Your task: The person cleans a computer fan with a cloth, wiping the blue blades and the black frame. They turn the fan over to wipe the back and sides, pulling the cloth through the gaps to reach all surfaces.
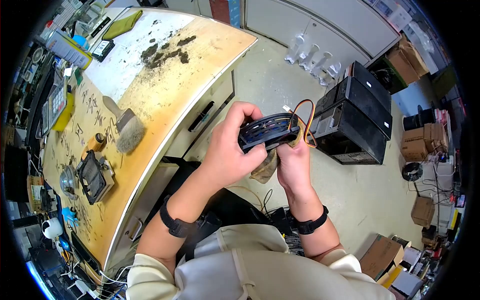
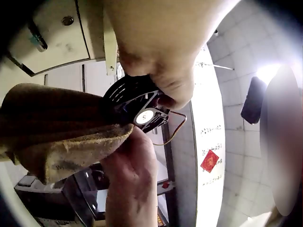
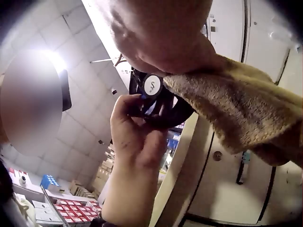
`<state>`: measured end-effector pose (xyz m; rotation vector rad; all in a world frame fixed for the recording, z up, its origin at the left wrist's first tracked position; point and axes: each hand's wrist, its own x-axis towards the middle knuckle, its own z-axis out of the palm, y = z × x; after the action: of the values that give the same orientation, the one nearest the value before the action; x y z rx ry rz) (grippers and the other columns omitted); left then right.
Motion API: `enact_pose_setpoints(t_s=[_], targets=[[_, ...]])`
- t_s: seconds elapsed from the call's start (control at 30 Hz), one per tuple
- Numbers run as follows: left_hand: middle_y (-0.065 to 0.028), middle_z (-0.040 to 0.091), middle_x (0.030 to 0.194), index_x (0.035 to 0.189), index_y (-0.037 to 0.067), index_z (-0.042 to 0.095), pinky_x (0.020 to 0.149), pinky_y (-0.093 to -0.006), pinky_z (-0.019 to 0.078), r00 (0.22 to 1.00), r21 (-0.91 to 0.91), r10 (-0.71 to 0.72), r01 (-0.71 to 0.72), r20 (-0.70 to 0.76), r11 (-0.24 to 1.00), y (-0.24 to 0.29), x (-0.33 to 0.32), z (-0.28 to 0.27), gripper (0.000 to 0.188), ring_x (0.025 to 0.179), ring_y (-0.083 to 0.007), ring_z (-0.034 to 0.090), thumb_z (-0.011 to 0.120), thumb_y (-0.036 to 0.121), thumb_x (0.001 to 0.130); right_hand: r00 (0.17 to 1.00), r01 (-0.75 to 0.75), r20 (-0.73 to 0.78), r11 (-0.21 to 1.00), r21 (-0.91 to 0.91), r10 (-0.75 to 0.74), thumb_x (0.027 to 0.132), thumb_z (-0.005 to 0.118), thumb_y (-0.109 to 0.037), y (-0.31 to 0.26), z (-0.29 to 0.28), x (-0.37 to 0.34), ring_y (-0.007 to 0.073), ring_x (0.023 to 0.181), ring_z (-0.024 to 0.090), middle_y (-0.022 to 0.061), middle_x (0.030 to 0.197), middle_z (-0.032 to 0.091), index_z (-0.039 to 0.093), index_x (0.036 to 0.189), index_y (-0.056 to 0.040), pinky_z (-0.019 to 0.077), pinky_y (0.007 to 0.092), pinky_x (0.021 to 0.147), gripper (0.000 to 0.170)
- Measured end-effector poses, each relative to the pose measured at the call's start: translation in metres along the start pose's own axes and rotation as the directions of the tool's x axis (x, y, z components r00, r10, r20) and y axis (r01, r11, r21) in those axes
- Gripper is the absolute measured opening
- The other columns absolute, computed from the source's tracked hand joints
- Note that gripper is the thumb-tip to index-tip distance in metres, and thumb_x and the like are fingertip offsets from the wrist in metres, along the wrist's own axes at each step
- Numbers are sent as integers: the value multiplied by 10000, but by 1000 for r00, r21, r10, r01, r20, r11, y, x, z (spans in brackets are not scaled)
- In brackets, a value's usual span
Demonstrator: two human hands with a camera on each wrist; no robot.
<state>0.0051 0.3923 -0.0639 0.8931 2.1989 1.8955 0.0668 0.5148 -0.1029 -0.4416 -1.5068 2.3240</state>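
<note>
In the head view my left hand (image 1: 225, 152) grips a round black computer fan (image 1: 270, 126) by its frame, held up off the table's right side. My right hand (image 1: 295, 167) holds a yellow-brown cloth (image 1: 264, 171) against the fan. The cloth (image 3: 236, 109) hangs in folds from the right hand in the right wrist view. A white round label (image 2: 144, 117) marks the fan's hub. From the fan's far side a thin cable (image 1: 312, 117) of red, yellow and black wires loops out, ending in a small white connector. Part of the fan is hidden behind the fingers and cloth.
On the yellow table (image 1: 165, 107) lie a brush (image 1: 130, 131), dark dust clumps (image 1: 167, 52), a black square frame part (image 1: 93, 177) and a folded green cloth (image 1: 122, 25). Black computer cases (image 1: 350, 132) stand on the floor at right. Cardboard boxes (image 1: 382, 257) sit beyond.
</note>
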Motion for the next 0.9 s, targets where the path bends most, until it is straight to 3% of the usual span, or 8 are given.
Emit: enact_pose_setpoints(t_s=[0.07, 0.23, 0.3, 0.43, 0.57, 0.7, 0.8, 0.9], targets=[[-95, 521, 825, 977, 32, 421, 699, -270, 436, 1000, 54, 24, -23, -13, 998, -2, 2, -3, 370, 739, -174, 529, 567, 18, 638, 997, -17, 79, 999, -38, 20, 716, 420, 117, -1, -3, 1, 126, 905, 535, 52, 981, 573, 494, 1073, 16, 428, 241, 807, 378], [-33, 524, 861, 996, 35, 429, 703, -221, 416, 963, -244, -243, 210, -116, 947, -12, 6, -4, 294, 776, -81, 499, 573, 10, 741, 998, -42, 47, 991, -125, 48, 777, 478, 32, -2, -3, 2, 130, 928, 530, 74, 1045, 539, 411, 1147, 24, 438, 246, 799, 376], [-19, 513, 903, 1021, 32, 434, 724, -215, 408, 920, -323, -376, 326, -106, 889, -13, 7, -6, 293, 821, -78, 496, 579, 27, 767, 998, -45, 32, 994, -103, 49, 801, 494, 10, -1, -3, 4, 126, 930, 529, 76, 1032, 542, 408, 1146, 29, 440, 246, 798, 356], [-26, 550, 902, 1054, 39, 420, 708, -205, 428, 876, -509, -483, 421, 12, 751, -21, 7, -14, 323, 806, -85, 532, 606, 70, 792, 987, -160, 20, 987, -30, 161, 844, 494, -17, -13, -1, 8, 121, 893, 555, 84, 1029, 547, 415, 1151, 11, 472, 246, 738, 317], [-58, 526, 996, 1114, 39, 391, 762, -241, 437, 904, -540, -428, 349, -24, 766, -31, 3, -11, 394, 892, -121, 525, 560, -2, 760, 975, -219, 15, 959, 182, 220, 853, 502, -46, -18, -9, 11, 120, 853, 569, 69, 994, 559, 427, 1179, -1, 491, 257, 698, 338], [-74, 503, 1025, 1134, 36, 366, 810, -253, 423, 917, -513, -396, 322, -39, 795, -23, 6, -11, 454, 939, -135, 505, 511, -57, 715, 962, -262, 107, 961, 90, 252, 820, 506, -40, -23, -14, 9, 121, 856, 565, 50, 990, 554, 446, 1182, -5, 487, 256, 710, 369], [-81, 497, 999, 1125, 28, 347, 840, -261, 403, 941, -503, -332, 256, -67, 826, -21, 5, -8, 448, 942, -139, 500, 490, -71, 712, 973, -163, 138, 977, -140, 182, 785, 495, -19, -23, -15, 4, 129, 853, 566, 47, 960, 565, 456, 1174, -4, 480, 257, 724, 391], [-89, 495, 997, 1121, 28, 334, 842, -271, 402, 980, -271, -186, 160, -72, 949, -10, 2, -1, 445, 935, -149, 508, 493, -72, 717, 954, -242, 171, 969, -38, 245, 762, 478, 4, -22, -21, 7, 134, 848, 563, 49, 961, 569, 463, 1167, -1, 470, 258, 735, 404]])
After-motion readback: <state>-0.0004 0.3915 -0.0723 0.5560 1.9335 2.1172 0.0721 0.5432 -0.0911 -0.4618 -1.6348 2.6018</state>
